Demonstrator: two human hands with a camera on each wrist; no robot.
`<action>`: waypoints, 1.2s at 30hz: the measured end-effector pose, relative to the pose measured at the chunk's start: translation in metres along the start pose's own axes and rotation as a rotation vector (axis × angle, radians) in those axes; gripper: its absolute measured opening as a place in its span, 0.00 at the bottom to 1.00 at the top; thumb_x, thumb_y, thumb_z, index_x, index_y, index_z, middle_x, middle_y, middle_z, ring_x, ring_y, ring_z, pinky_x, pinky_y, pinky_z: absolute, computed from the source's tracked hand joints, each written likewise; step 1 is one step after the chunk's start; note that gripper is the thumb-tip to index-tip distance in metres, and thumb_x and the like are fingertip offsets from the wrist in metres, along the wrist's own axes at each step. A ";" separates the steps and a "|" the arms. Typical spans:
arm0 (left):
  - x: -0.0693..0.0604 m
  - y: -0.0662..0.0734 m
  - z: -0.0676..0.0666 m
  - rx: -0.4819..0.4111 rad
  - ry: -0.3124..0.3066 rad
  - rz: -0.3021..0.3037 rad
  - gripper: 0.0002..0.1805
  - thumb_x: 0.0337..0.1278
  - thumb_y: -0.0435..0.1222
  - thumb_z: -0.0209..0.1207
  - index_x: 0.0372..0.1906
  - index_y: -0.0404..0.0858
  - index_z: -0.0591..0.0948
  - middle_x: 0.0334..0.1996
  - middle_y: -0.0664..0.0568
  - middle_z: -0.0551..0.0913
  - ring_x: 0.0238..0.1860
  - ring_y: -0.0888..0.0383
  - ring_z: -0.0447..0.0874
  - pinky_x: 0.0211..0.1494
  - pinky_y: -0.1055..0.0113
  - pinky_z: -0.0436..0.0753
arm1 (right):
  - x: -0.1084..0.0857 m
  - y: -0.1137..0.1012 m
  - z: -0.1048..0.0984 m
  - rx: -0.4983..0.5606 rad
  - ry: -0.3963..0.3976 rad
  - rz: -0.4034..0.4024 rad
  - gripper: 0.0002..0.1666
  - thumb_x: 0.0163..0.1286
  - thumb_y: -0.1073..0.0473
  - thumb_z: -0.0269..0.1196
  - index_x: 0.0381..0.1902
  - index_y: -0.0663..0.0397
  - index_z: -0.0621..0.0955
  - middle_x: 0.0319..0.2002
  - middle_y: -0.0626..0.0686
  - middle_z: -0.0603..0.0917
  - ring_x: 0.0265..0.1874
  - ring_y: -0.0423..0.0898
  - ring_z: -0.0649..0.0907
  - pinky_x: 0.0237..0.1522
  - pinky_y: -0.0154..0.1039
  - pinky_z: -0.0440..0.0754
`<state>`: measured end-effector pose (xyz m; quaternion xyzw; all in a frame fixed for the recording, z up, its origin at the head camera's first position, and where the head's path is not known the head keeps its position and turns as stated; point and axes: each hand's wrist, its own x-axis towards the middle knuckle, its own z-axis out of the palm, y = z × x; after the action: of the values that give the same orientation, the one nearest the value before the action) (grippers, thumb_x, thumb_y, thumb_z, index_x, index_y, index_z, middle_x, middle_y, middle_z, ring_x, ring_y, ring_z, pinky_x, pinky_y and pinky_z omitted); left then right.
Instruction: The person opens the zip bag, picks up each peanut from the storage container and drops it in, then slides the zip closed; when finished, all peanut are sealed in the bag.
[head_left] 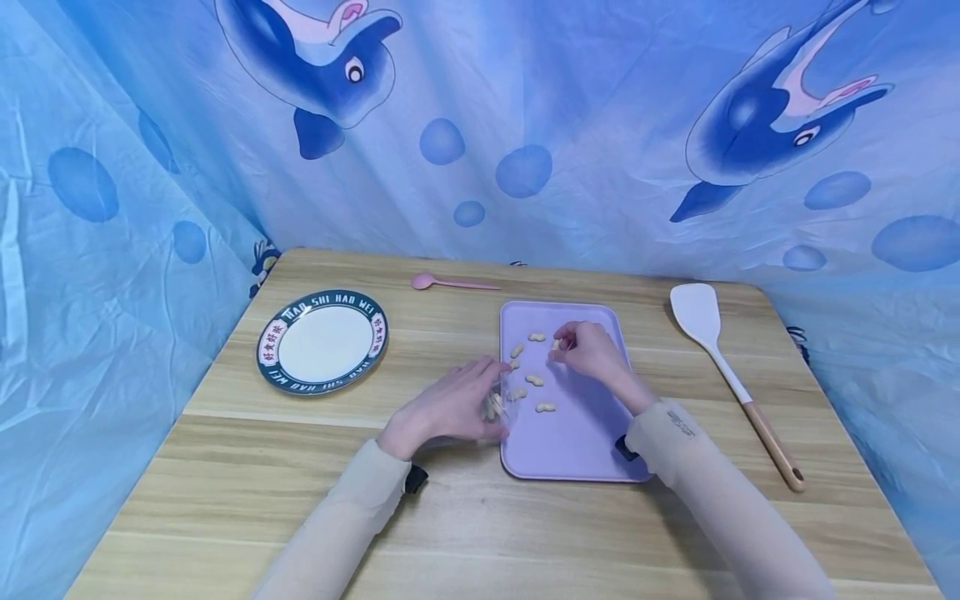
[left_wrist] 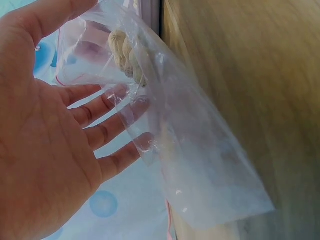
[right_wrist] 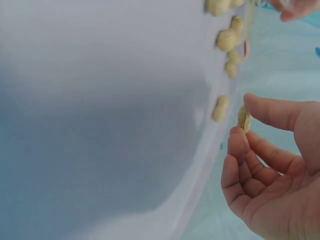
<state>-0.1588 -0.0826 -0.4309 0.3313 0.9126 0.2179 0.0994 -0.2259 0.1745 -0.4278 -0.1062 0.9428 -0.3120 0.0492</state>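
Observation:
A peanut (right_wrist: 244, 119) is pinched between the thumb and fingers of my right hand (right_wrist: 280, 165), over the upper part of the purple tray (head_left: 577, 442). Several other peanuts (head_left: 545, 407) lie on the tray's left half. At the tray's left edge my left hand (head_left: 459, 402) holds a clear plastic bag (left_wrist: 200, 165) with peanuts (left_wrist: 120, 50) inside. In the left wrist view its fingers spread behind the film, and the thumb lies at the bag's upper part; the thumb's tip is out of frame.
A plate with a dark green rim (head_left: 271, 372) lies on the table's left side, and a pink spoon (head_left: 423, 281) near the back edge. Right of the tray is a white spatula with a wooden handle (head_left: 772, 446). A blue dolphin-print curtain (head_left: 585, 225) hangs behind the table.

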 end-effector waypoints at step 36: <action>-0.001 -0.001 -0.003 0.027 0.073 0.053 0.50 0.46 0.57 0.71 0.71 0.39 0.65 0.60 0.50 0.72 0.60 0.55 0.71 0.63 0.50 0.73 | -0.051 -0.064 0.014 0.117 -0.176 -0.340 0.18 0.56 0.67 0.74 0.44 0.67 0.83 0.27 0.46 0.81 0.25 0.40 0.78 0.27 0.34 0.79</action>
<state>-0.1602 -0.0851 -0.4285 0.3483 0.9095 0.2200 0.0558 -0.1637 0.1282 -0.3988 -0.2878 0.8837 -0.3596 0.0841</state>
